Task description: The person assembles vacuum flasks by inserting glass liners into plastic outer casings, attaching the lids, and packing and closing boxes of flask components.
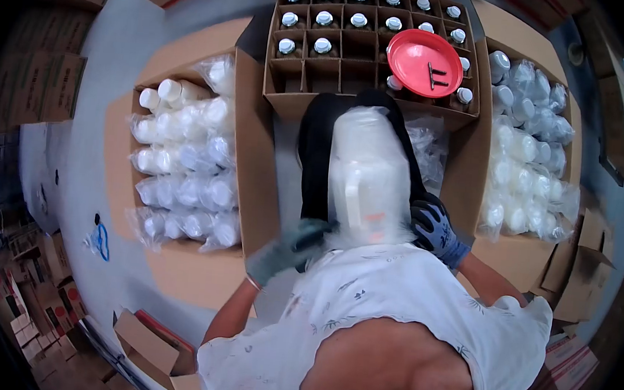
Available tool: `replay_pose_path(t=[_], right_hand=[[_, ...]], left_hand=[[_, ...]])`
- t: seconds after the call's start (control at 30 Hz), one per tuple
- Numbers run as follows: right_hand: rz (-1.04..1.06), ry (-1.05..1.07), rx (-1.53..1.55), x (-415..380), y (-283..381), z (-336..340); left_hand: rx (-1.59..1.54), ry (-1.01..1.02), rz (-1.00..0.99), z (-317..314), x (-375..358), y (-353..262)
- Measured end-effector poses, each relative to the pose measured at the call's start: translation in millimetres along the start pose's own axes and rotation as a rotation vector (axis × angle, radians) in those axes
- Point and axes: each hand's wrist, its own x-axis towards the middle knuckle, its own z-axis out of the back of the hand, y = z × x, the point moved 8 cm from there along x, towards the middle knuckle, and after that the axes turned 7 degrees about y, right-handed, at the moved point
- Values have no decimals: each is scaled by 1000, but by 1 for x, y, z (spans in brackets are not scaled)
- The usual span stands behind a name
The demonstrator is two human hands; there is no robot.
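A white plastic jug (pixel 356 198) with a handle lies on my lap inside a clear plastic bag (pixel 371 137). Its bottom end, with reddish print, points toward my body. My left hand (pixel 289 250), in a grey-green glove, is smeared by motion at the jug's lower left; its fingers cannot be made out. On the lower right side, my right hand (pixel 439 231), in a blue-grey and black glove, has its fingers curled against the edge of the bag. Black trousers (pixel 317 151) show on both sides of the jug.
Ahead stands a divided carton (pixel 290 105) of white-capped bottles, with a red round lid (pixel 425 61) bearing small dark pieces on top. Open cartons of bagged white bottles flank me, left (pixel 254 139) and right (pixel 469 156). Loose clear bags (pixel 427 149) lie beyond my right knee.
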Motion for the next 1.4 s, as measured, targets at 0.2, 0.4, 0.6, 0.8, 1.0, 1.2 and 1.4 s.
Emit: replay_pose_path(t=[0.2,0.4,0.6,0.8,1.0,1.2,1.4], right_hand=[[27,103,-28,-13,-2,-20],[-306,-58,441,51,9,27],[147,-242,1175,237,19,67],[215,57,254,359,26,27],[172,82,-94,352,0,7],[136,-110,75,364,-14,29],[156,-39,89,364,-32,23]], left_hand=[[281,-358,165,58,82,-99],[-282,-237,362,47,-1,61],[-902,-538,412,40,-75,115],[-1270,-1263,-3,185,-21,208],[-861,-1604,421,291,36,380],[574,-658,798,325,100,486],[-836,-1007,669,351,63,444]])
